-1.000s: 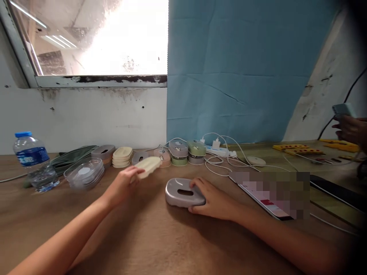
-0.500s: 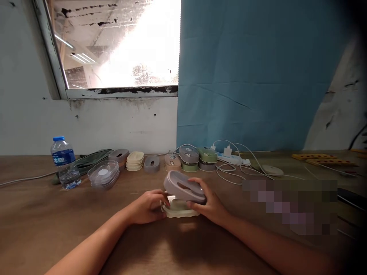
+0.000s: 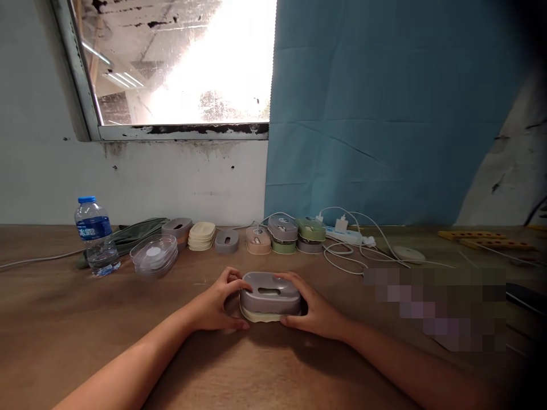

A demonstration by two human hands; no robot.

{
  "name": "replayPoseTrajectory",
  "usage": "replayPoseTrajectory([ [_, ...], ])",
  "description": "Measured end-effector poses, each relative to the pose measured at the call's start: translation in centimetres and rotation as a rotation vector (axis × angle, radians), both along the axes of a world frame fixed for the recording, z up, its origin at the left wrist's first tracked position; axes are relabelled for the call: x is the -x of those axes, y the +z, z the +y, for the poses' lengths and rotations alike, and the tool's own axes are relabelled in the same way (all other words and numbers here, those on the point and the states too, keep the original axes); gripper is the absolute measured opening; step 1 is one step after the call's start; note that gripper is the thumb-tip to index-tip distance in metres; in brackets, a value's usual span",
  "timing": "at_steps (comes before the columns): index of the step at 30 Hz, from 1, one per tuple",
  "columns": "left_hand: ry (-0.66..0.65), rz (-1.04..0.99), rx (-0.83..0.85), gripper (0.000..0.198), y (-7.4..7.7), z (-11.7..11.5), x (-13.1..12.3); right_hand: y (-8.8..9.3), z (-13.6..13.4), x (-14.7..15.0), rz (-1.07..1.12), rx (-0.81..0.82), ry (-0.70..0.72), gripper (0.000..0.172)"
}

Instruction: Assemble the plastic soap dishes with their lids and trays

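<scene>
A grey oval box cover [image 3: 273,306] with a slot in its top sits level over a cream base [image 3: 264,317] on the table before me. My left hand [image 3: 224,304] curls round the left end, fingertips on the cover's top edge and thumb low by the base. On the other end, my right hand [image 3: 314,310] grips with its fingers on top and its thumb at the front lower corner. Through the slot a pale greenish inside shows. The far side of the base is hidden.
Behind stand a water bottle [image 3: 94,236], clear plastic lids [image 3: 154,256], stacked cream bases [image 3: 201,236], a grey cover [image 3: 226,241], a pink box [image 3: 257,241] and stacked grey and green boxes [image 3: 311,229]. White cables [image 3: 339,250] and a power strip [image 3: 348,235] lie right. A dark green pouch [image 3: 139,230] rests left.
The grey cover has come down from a tilt above the cream base and now lies level on it. My left hand has moved from the base's inside to the cover's left end.
</scene>
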State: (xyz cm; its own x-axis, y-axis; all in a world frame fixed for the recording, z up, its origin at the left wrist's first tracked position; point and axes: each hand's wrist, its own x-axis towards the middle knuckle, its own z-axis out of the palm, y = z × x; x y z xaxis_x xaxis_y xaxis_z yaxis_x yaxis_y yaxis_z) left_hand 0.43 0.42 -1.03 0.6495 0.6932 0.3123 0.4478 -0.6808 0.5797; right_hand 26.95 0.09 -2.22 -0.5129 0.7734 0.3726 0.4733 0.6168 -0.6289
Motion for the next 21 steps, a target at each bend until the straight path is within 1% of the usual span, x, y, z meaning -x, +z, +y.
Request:
replayPoseTrajectory([
  [2,-0.017,0.024,-0.033,0.052,0.2,0.0,0.1,0.0,-0.1,-0.1,-0.051,0.011,0.029,0.073],
  [4,-0.040,0.043,-0.049,0.045,0.4,0.1,0.3,0.1,-0.2,-0.3,-0.125,0.074,0.041,0.077],
  [7,-0.055,0.050,-0.051,0.041,0.5,0.2,0.4,0.4,-0.3,-0.5,-0.213,0.153,0.060,0.083],
  [9,-0.062,0.043,-0.046,0.039,0.6,0.2,0.4,0.6,-0.3,-0.5,-0.230,0.156,0.064,0.084],
  [15,-0.061,0.060,-0.037,0.037,0.8,0.3,0.3,1.0,-0.4,-0.6,-0.247,0.123,0.077,0.075],
  [21,-0.051,0.082,-0.025,0.037,1.1,0.3,0.6,1.1,-0.5,-0.6,-0.250,0.068,0.094,0.073],
])
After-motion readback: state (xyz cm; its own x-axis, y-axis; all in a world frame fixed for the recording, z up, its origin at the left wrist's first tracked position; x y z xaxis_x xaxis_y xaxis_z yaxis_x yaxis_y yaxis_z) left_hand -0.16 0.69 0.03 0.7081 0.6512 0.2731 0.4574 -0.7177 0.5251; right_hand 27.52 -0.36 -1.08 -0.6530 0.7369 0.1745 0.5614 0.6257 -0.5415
